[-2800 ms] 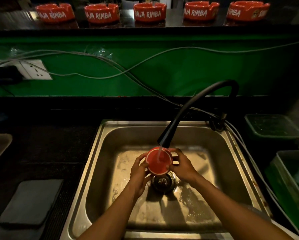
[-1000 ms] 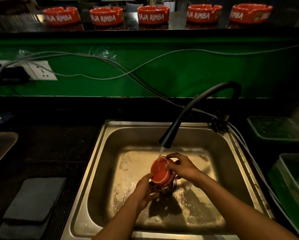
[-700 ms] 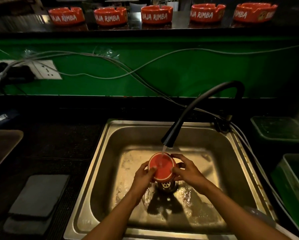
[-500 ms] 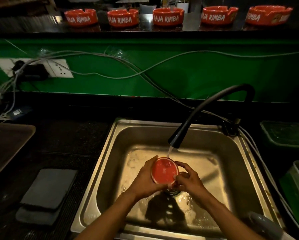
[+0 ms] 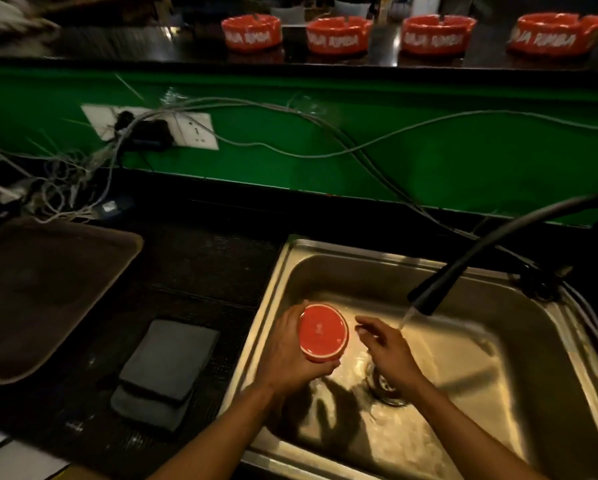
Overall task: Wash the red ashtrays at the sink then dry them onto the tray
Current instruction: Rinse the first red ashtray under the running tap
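Dark table [image 5: 200, 258] carries a brown tray [image 5: 48, 292] at left and a steel sink [image 5: 498, 393] at right. Round red ashtray [image 5: 323, 332], flat base up, sits over the sink's left part, gripped by the left hand [image 5: 287, 355]. Right hand [image 5: 387, 351] hovers just beside it, fingers loosely spread, holding nothing, near the running faucet [image 5: 463, 261].
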